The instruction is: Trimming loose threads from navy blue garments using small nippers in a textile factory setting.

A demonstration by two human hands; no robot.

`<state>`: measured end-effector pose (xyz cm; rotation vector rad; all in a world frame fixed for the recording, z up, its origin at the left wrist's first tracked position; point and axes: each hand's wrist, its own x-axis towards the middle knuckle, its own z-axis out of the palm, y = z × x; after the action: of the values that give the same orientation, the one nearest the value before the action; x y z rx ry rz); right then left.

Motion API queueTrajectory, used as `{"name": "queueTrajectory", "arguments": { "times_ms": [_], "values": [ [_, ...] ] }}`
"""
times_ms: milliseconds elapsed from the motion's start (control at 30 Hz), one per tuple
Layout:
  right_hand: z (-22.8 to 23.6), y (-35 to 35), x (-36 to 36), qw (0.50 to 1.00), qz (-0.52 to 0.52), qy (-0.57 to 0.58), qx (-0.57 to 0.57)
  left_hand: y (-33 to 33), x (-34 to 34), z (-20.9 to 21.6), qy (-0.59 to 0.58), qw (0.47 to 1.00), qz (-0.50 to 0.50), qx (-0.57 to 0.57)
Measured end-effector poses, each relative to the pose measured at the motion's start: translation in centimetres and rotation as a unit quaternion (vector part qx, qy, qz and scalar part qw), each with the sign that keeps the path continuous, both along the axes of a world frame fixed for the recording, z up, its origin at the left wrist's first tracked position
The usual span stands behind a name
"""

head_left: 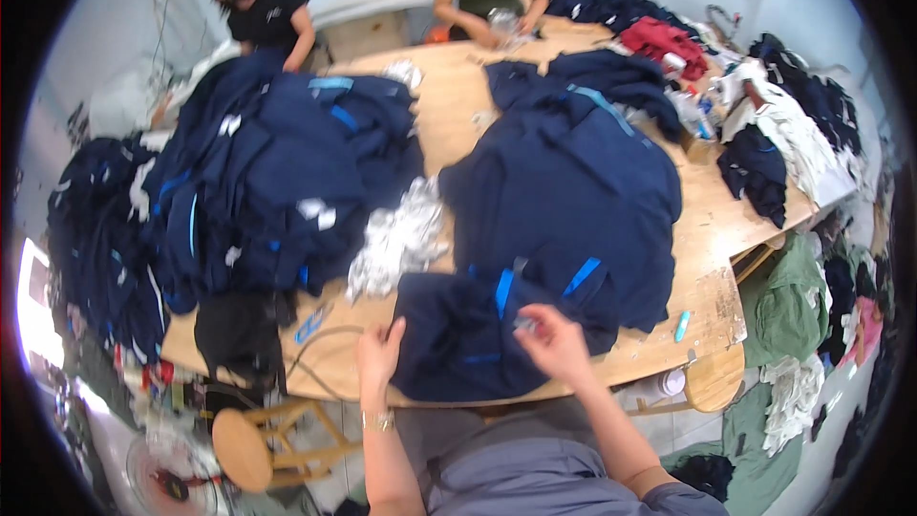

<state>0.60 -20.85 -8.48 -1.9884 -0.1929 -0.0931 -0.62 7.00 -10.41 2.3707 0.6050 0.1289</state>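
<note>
A folded navy garment piece (449,363) with bright blue strips lies at the table's near edge. My left hand (380,354) grips its left side, thumb on the cloth's edge. Over its right part, my right hand (556,344) is closed in a pinch. A small greyish thing shows at those fingertips, too blurred to name. Just beyond, a large navy garment (564,191) with blue trim lies spread out, touching the piece I hold.
Left lies a navy garment heap (277,153), beside crumpled white cloth (401,239). A small blue tool (310,325) and a teal pen-like object (682,326) lie on the wooden table (712,296). Two people work across it. Wooden stools (244,449) stand at the near side.
</note>
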Motion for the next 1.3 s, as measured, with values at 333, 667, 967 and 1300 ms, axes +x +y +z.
{"name": "queueTrajectory", "arguments": {
  "times_ms": [333,667,967,1300],
  "values": [
    [2.6,0.2,-0.1,0.993,0.029,0.003,0.11,-2.0,-1.3,12.3,-0.372,0.671,0.013,-0.641],
    [4.9,0.8,-1.3,0.935,0.083,0.178,0.295,-9.8,-3.0,7.0,0.046,0.521,-0.035,-0.852],
    [4.3,1.1,-0.9,0.944,0.125,0.158,0.261,-9.3,-3.4,10.0,-0.178,0.627,-0.131,-0.747],
    [1.8,1.0,-0.2,0.99,0.02,0.085,0.106,-9.8,-3.0,4.5,0.029,0.529,0.019,-0.848]
  ]
}}
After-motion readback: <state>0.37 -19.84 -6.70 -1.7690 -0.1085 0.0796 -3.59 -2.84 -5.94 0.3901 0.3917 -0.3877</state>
